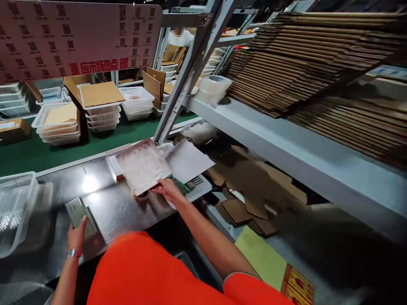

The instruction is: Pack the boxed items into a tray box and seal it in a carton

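Note:
My left hand (76,237) is wrapped around the near end of a small pale green box (80,215), which lies low over the metal bench at the left. At the middle of the bench, my right hand (168,190) has its fingers closed at the near right corner of a shallow open box (143,167) with whitish, film-like stuff inside. That box sits tilted; a brown ring like a tape roll (140,197) partly shows beneath it. Beside my right hand, a white basket (203,186) holds a green item (182,185) and a white sheet (189,161).
An upright metal post (187,76) and a shelf (270,140) stand at the right. Flattened cartons (311,59) and clear tape rolls (212,90) rest on it. Stacked white baskets (103,114) line a green belt (133,131). Another white basket (19,212) is at left.

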Demonstrator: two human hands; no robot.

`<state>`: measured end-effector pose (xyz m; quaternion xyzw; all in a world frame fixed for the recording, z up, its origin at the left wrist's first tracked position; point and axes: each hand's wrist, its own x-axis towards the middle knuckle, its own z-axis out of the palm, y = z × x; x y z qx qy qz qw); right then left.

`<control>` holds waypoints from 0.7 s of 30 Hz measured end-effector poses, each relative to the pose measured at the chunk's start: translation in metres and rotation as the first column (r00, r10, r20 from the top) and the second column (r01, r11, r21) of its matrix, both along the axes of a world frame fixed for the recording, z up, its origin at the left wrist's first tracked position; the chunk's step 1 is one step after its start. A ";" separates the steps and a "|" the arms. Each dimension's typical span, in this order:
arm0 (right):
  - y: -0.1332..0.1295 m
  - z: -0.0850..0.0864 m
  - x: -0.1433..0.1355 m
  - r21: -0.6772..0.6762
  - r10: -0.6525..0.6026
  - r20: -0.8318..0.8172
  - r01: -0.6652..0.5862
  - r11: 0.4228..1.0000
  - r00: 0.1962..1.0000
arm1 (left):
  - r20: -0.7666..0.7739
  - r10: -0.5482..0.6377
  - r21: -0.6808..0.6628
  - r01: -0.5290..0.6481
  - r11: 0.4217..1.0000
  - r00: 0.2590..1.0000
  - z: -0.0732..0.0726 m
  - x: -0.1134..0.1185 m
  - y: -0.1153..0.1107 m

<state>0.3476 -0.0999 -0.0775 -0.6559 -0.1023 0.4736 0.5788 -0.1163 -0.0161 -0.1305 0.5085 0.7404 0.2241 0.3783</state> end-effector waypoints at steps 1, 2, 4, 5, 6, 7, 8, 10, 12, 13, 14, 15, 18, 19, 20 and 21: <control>0.008 -0.008 -0.026 -0.038 0.069 -0.004 -0.069 0.997 0.998 | 0.040 0.022 0.002 -0.022 1.000 0.999 0.010 -0.002 0.004; 0.016 -0.016 -0.051 -0.081 0.132 -0.014 -0.133 0.988 0.991 | 0.085 0.029 0.020 -0.031 0.999 0.996 0.020 -0.004 0.008; 0.032 -0.032 -0.096 -0.160 0.238 -0.045 -0.242 0.957 0.970 | 0.159 -0.045 0.098 0.030 0.995 0.986 0.041 -0.007 0.019; 0.039 -0.040 -0.115 -0.194 0.288 -0.063 -0.295 0.936 0.956 | 0.178 -0.106 0.142 0.081 0.987 0.978 0.051 -0.008 0.026; 0.046 -0.047 -0.131 -0.224 0.336 -0.082 -0.346 0.911 0.938 | 0.188 -0.172 0.176 0.139 0.975 0.967 0.058 -0.008 0.034; 0.053 -0.053 -0.144 -0.253 0.382 -0.098 -0.395 0.883 0.919 | 0.187 -0.233 0.195 0.197 0.961 0.954 0.063 -0.008 0.041; 0.059 -0.058 -0.154 -0.282 0.423 -0.108 -0.436 0.855 0.900 | 0.174 -0.286 0.199 0.251 0.947 0.942 0.066 -0.007 0.049; 0.069 -0.067 -0.166 -0.338 0.476 -0.105 -0.481 0.809 0.873 | 0.125 -0.368 0.171 0.345 0.923 0.921 0.066 -0.001 0.063; 0.075 -0.071 -0.167 -0.375 0.486 -0.065 -0.473 0.797 0.871 | 0.067 -0.422 0.112 0.414 0.903 0.904 0.061 0.007 0.073; 0.076 -0.073 -0.166 -0.383 0.482 -0.032 -0.456 0.803 0.876 | 0.038 -0.439 0.084 0.435 0.896 0.897 0.057 0.012 0.077; 0.075 -0.073 -0.164 -0.384 0.470 0.007 -0.432 0.816 0.883 | 0.014 -0.460 0.061 0.459 0.887 0.888 0.053 0.016 0.080; 0.072 -0.074 -0.162 -0.380 0.453 0.044 -0.404 0.832 0.891 | -0.016 -0.482 0.039 0.482 0.875 0.876 0.049 0.021 0.082; 0.058 -0.078 -0.163 -0.304 0.396 0.317 -0.303 0.903 0.862 | -0.152 -0.552 -0.050 0.552 0.833 0.820 0.039 0.035 0.087; 0.053 -0.081 -0.166 -0.252 0.381 0.449 -0.294 0.922 0.808 | -0.191 -0.565 -0.082 0.561 0.824 0.802 0.035 0.040 0.090; 0.050 -0.083 -0.171 -0.192 0.370 0.573 -0.319 0.928 0.731 | -0.228 -0.571 -0.109 0.562 0.820 0.789 0.032 0.044 0.094; 0.048 -0.086 -0.178 -0.139 0.365 0.672 -0.374 0.917 0.644 | -0.266 -0.582 -0.131 0.569 0.812 0.769 0.029 0.048 0.098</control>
